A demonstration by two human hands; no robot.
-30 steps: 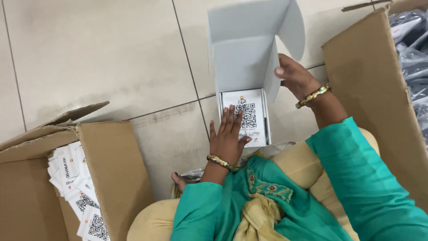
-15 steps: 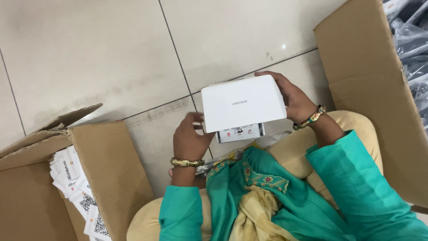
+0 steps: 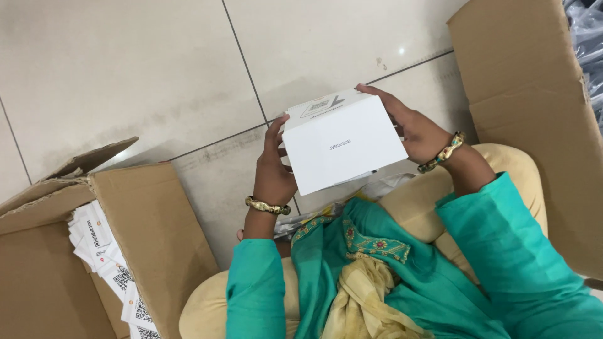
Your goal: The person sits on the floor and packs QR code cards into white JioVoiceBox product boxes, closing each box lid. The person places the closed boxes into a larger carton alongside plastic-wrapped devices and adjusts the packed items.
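White box (image 3: pixel 342 147) shut — lifted, tilted

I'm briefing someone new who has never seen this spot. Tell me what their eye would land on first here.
First, the small white box at the centre, shut and held up over the tiled floor between the left hand and the right hand, each with a gold bangle at the wrist. Next, the open cardboard carton at lower left with white printed leaflets stacked inside, and a second cardboard carton along the right edge.

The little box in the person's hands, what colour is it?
The little box is white, held between both hands; the head view shows it plainly.
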